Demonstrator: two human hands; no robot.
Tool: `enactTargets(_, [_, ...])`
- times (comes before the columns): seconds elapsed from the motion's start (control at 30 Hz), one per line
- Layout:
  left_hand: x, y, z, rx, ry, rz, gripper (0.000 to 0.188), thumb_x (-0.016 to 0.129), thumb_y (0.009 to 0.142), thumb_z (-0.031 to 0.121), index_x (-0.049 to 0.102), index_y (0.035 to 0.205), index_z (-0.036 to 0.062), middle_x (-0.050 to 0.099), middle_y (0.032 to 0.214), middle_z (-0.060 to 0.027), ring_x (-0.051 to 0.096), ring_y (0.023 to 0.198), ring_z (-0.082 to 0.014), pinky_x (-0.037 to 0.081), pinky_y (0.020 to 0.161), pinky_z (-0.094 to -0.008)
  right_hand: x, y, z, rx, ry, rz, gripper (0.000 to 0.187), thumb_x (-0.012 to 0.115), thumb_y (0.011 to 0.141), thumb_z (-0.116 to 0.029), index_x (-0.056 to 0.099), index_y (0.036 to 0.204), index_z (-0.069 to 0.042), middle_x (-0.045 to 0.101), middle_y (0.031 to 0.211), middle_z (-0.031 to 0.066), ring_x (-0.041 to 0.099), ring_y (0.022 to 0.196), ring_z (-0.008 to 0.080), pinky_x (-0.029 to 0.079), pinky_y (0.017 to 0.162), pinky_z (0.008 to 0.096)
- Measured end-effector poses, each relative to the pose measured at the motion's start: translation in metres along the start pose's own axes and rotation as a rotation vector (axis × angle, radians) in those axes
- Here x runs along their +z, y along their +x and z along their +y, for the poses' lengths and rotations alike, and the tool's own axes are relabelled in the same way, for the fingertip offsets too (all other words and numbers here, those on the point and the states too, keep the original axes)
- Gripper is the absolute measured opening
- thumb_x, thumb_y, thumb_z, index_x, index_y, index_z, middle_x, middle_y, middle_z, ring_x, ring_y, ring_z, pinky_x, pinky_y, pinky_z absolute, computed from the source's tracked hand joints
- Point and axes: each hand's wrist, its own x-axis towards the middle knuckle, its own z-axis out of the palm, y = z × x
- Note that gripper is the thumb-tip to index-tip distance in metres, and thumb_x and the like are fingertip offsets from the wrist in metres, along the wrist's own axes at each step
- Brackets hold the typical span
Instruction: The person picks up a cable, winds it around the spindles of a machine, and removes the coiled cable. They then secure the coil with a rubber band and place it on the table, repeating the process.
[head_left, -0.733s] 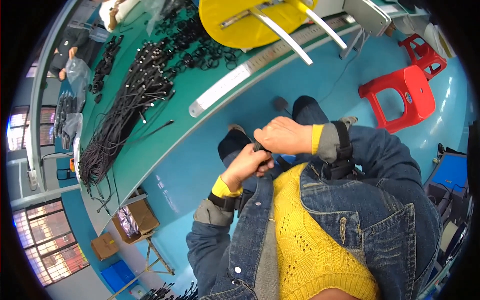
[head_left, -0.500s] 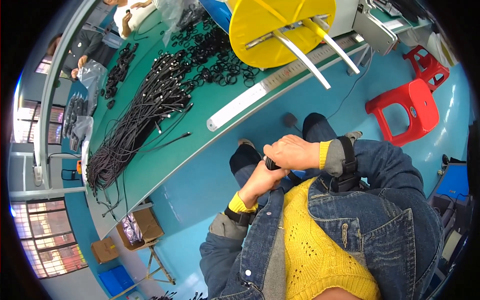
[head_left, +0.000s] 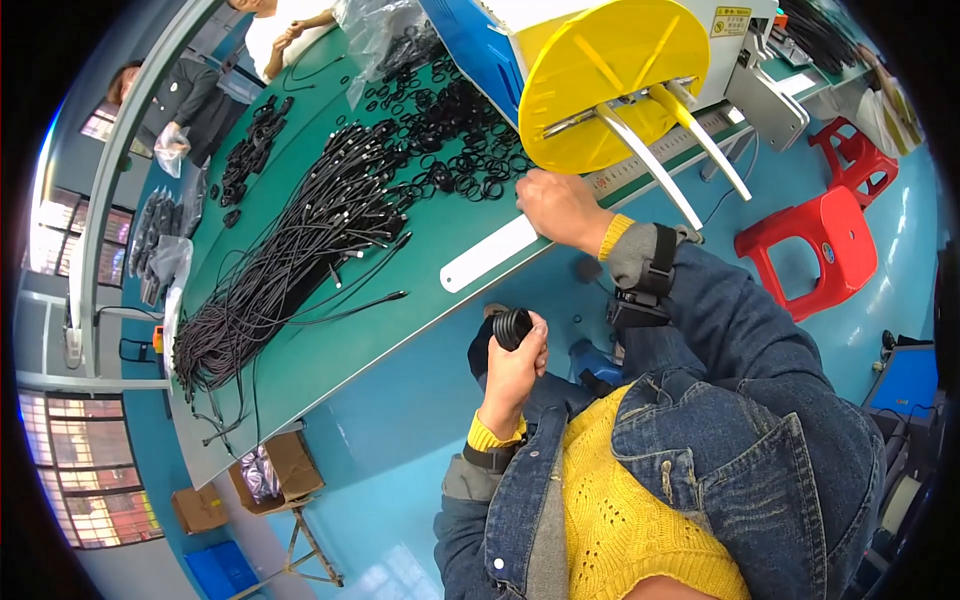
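Observation:
My left hand [head_left: 514, 372] is closed around a coiled black cable [head_left: 512, 328], held upright off the table's near edge, above my lap. Its loops stick up past my thumb and fingers. Across the steel ruler [head_left: 490, 256] reaches my right hand [head_left: 562, 208], at the near side of a pile of black rings [head_left: 455, 165]. Its fingers are curled under, and whatever is between them is hidden by the back of the hand. Just beyond it stands a machine with a yellow disc [head_left: 620, 90] and two protruding metal rods.
A large bundle of black cables [head_left: 290, 250] spreads over the green table [head_left: 350, 345]. Red stools [head_left: 815, 245] stand on the right. Below the table at left is an open cardboard box [head_left: 297, 468]. Two people are across the table, one handling a clear bag [head_left: 172, 148].
My right hand has left the coiled cable and moved up to the table by the rings. My left hand keeps the coil, now more upright. The view has shifted slightly.

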Motion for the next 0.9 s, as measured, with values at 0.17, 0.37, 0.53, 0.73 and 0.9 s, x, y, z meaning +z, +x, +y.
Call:
enactTargets(0.17, [0.002, 0.007, 0.014, 0.142, -0.114, 0.085, 0.008, 0.053, 0.088, 0.013, 0.053, 0.086, 0.0049, 0.044, 0.063, 0.0015, 0.041, 0.049, -0.0064, 0.035, 0.042, -0.0211, -0.025, 0.001, -0.032, 0.552, 1.177, -0.192, 0.022, 0.062, 0.082, -0.023, 0.059, 0.073, -0.003, 0.050, 0.065, -0.0004, 0.052, 0.057, 0.0107, 0.040, 0.048, 0.0253])
enactTargets(0.37, [0.010, 0.011, 0.022, 0.214, -0.179, 0.109, 0.009, 0.050, 0.089, 0.012, 0.053, 0.089, 0.0041, 0.044, 0.062, 0.0012, 0.041, 0.048, -0.0070, 0.035, 0.041, -0.0219, -0.044, -0.044, -0.055, 0.694, 1.556, -0.597, 0.021, 0.056, 0.088, -0.022, 0.060, 0.083, -0.003, 0.047, 0.066, -0.0044, 0.042, 0.056, 0.0028, 0.034, 0.047, 0.0178])
enactTargets(0.53, [0.001, 0.004, 0.013, 0.113, -0.061, 0.077, 0.010, 0.051, 0.089, 0.013, 0.053, 0.091, 0.0031, 0.042, 0.061, 0.0012, 0.039, 0.047, -0.0072, 0.034, 0.041, -0.0217, -0.076, -0.077, -0.066, 0.491, 1.567, -0.603, 0.019, 0.052, 0.090, -0.019, 0.060, 0.089, -0.003, 0.050, 0.066, -0.0029, 0.043, 0.056, 0.0018, 0.034, 0.047, 0.0156])
enactTargets(0.73, [0.009, -0.002, 0.000, 0.018, 0.083, -0.139, 0.012, 0.052, 0.088, 0.013, 0.053, 0.092, 0.0022, 0.043, 0.061, 0.0005, 0.039, 0.047, -0.0071, 0.033, 0.040, -0.0212, -0.090, -0.115, -0.059, 0.750, 1.629, -0.937, 0.020, 0.051, 0.090, -0.019, 0.058, 0.087, -0.001, 0.055, 0.069, -0.0006, 0.048, 0.059, 0.0020, 0.038, 0.049, 0.0180])
enactTargets(0.9, [0.019, -0.008, 0.002, -0.126, -0.115, -0.206, 0.013, 0.053, 0.086, 0.014, 0.053, 0.093, 0.0021, 0.044, 0.060, -0.0003, 0.039, 0.047, -0.0068, 0.031, 0.040, -0.0210, -0.099, -0.097, -0.025, 0.543, 1.255, -0.743, 0.016, 0.059, 0.082, -0.014, 0.054, 0.090, -0.001, 0.058, 0.071, 0.0013, 0.054, 0.059, 0.0072, 0.043, 0.050, 0.0244])
